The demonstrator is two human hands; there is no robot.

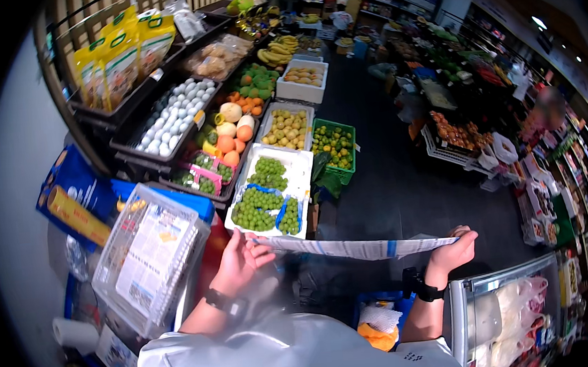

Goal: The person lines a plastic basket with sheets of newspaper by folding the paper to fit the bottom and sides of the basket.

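Observation:
A printed newspaper sheet point(341, 248) stretches out in front of me, seen almost edge-on. My right hand point(455, 252) grips its right end in closed fingers. At the other end, my left hand point(242, 259) has the sheet's edge at its thumb and index finger, while the other fingers are spread, palm upward. Just beyond the left hand stands a white foam box point(299, 212) with bunches of green grapes point(259, 210), some in blue wrapping. To the left, a clear plastic basket point(106, 263) holds another printed newspaper point(151, 256).
Egg tray point(175, 115), pears point(285, 129), mangoes point(303, 76) and a green crate of citrus fruit point(335, 143) line the left side. A glass-topped display case point(510, 316) stands at my right. Below me is a blue bin point(404, 305). A paper roll point(75, 333) lies lower left.

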